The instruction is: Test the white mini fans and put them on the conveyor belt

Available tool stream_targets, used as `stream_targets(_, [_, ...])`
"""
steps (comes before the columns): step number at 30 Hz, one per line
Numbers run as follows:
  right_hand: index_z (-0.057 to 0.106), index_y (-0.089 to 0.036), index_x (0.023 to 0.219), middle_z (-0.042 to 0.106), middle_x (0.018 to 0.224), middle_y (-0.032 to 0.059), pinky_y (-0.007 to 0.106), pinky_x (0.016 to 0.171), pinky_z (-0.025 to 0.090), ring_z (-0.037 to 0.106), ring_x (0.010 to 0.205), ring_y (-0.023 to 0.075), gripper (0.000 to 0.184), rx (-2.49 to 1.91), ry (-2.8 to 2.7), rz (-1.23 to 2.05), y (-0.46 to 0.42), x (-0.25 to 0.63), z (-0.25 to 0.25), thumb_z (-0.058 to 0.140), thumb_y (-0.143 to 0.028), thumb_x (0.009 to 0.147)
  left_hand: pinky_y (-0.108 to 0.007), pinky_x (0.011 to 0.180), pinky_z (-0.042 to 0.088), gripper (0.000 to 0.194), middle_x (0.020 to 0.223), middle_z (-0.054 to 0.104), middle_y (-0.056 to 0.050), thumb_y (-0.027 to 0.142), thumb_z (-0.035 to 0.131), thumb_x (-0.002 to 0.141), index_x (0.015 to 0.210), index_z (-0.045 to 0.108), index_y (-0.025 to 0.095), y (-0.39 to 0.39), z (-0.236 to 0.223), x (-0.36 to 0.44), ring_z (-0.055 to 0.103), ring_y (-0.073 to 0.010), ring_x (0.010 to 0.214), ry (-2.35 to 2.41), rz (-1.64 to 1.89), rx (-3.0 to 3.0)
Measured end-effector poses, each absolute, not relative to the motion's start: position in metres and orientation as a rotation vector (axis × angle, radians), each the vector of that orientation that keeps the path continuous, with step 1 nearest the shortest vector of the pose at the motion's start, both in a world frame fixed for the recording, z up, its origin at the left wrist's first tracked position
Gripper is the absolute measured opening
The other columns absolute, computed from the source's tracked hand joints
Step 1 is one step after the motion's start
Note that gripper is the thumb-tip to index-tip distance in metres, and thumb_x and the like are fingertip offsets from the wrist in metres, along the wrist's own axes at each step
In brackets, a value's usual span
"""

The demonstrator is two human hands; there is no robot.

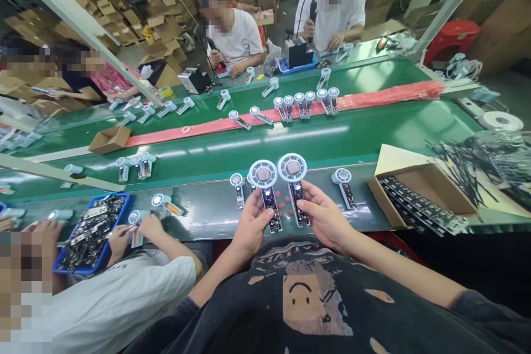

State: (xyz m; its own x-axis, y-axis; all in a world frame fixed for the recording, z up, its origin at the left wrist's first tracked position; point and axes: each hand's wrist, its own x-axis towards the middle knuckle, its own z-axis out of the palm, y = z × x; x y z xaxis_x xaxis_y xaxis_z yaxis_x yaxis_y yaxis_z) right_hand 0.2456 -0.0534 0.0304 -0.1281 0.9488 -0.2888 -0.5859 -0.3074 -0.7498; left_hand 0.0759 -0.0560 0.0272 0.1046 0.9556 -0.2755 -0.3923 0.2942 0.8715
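Black printed shirt (pixel 240 298) foremost, its lettering (pixel 271 255) unreadable from here. The left hand (pixel 251 218) curls around one round-headed blue unit (pixel 267 194), the right hand (pixel 321 209) around a matching unit (pixel 296 193), side by side at the bench (pixel 207 210).

Two held devices (pixel 263 183), pale blue, grey-centred, with black circuit boards (pixel 271 213); conveyor (pixel 199 159), green; tray (pixel 123 207) at the tabletop's (pixel 207 221) near edge, blue; shirt (pixel 244 315), black, tan-printed.
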Motion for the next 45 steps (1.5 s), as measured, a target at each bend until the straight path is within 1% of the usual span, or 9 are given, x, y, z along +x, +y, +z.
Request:
stream_targets(5, [0.073, -0.029, 0.111, 0.072, 0.124, 0.004, 0.046, 0.106, 0.05, 0.064, 0.119, 0.0264, 0.053, -0.875, -0.59, 1.693, -0.056, 0.236, 0.028, 0.092, -0.035, 0.062, -0.043, 0.084, 0.059, 0.065, 0.114, 0.073, -0.01, 0.042, 0.092, 0.062, 0.114, 0.058, 0.023, -0.06, 0.026, 0.074, 0.073, -0.0268, 0.093, 0.985, 1.17, 0.704])
stream_targets(10, [0.074, -0.029, 0.109, 0.072, 0.123, 0.0047, 0.038, 0.083, 0.059, 0.071, 0.098, 0.0237, 0.053, -0.882, -0.564, 1.711, -0.058, 0.227, 0.029, 0.094, -0.036, 0.06, -0.037, 0.077, 0.059, 0.058, 0.105, 0.075, -0.008, 0.04, 0.091, 0.062, 0.108, 0.062, 0.02, -0.059, 0.026, 0.067, 0.072, -0.0208, 0.079, 1.022, 1.184, 0.711])
stream_targets(16, [0.075, -0.031, 0.109, 0.073, 0.118, 0.0031, 0.032, 0.074, 0.058, 0.07, 0.097, 0.0223, 0.053, -0.913, -0.509, 1.674, -0.06, 0.215, 0.033, 0.095, -0.034, 0.059, -0.035, 0.072, 0.059, 0.061, 0.114, 0.074, -0.011, 0.042, 0.091, 0.061, 0.111, 0.061, 0.021, -0.054, 0.024, 0.054, 0.072, -0.0218, 0.082, 0.974, 1.155, 0.7])
stream_targets(18, [0.076, -0.032, 0.108, 0.072, 0.121, 0.0029, 0.034, 0.075, 0.059, 0.069, 0.099, 0.0233, 0.053, -0.919, -0.491, 1.662, -0.061, 0.21, 0.034, 0.094, -0.033, 0.059, -0.037, 0.074, 0.059, 0.061, 0.116, 0.073, -0.011, 0.041, 0.09, 0.062, 0.112, 0.06, 0.022, -0.052, 0.023, 0.049, 0.072, -0.0237, 0.086, 0.948, 1.147, 0.709])
stream_targets(21, [0.075, -0.031, 0.109, 0.071, 0.124, 0.0029, 0.039, 0.088, 0.059, 0.066, 0.112, 0.026, 0.053, -0.922, -0.473, 1.639, -0.063, 0.2, 0.034, 0.093, -0.031, 0.059, -0.04, 0.08, 0.06, 0.06, 0.117, 0.072, -0.011, 0.039, 0.089, 0.064, 0.114, 0.059, 0.023, -0.05, 0.021, 0.041, 0.072, -0.026, 0.093, 0.9, 1.126, 0.718])
stream_targets(24, [0.074, -0.031, 0.11, 0.071, 0.125, 0.0022, 0.044, 0.104, 0.052, 0.061, 0.123, 0.0265, 0.052, -0.942, -0.465, 1.615, -0.065, 0.19, 0.031, 0.091, -0.027, 0.061, -0.042, 0.083, 0.059, 0.059, 0.117, 0.072, -0.01, 0.038, 0.088, 0.066, 0.114, 0.058, 0.022, -0.048, 0.021, 0.031, 0.072, -0.0266, 0.096, 0.878, 1.098, 0.731])
stream_targets(27, [0.073, -0.031, 0.111, 0.07, 0.127, 0.0016, 0.047, 0.112, 0.047, 0.059, 0.128, 0.0264, 0.052, -0.969, -0.443, 1.59, -0.066, 0.18, 0.027, 0.09, -0.025, 0.062, -0.042, 0.083, 0.059, 0.059, 0.116, 0.073, -0.011, 0.039, 0.088, 0.066, 0.113, 0.058, 0.021, -0.044, 0.02, 0.019, 0.073, -0.0264, 0.095, 0.868, 1.066, 0.729])
stream_targets(36, [0.073, -0.03, 0.111, 0.072, 0.123, 0.0016, 0.05, 0.113, 0.046, 0.061, 0.125, 0.0269, 0.051, -1.033, -0.472, 1.449, -0.067, 0.155, 0.026, 0.09, -0.026, 0.064, -0.037, 0.078, 0.06, 0.057, 0.111, 0.076, -0.012, 0.038, 0.091, 0.066, 0.11, 0.06, 0.018, -0.033, 0.019, -0.004, 0.075, -0.0252, 0.088, 0.786, 0.996, 0.729])
stream_targets(45, [0.071, -0.032, 0.114, 0.069, 0.129, 0.0025, 0.045, 0.098, 0.058, 0.065, 0.117, 0.0255, 0.05, -1.008, -0.505, 1.434, -0.071, 0.144, 0.033, 0.089, -0.033, 0.067, -0.032, 0.073, 0.059, 0.058, 0.115, 0.075, -0.013, 0.038, 0.091, 0.067, 0.111, 0.06, 0.018, -0.026, 0.018, -0.014, 0.075, -0.026, 0.096, 0.718, 0.954, 0.773])
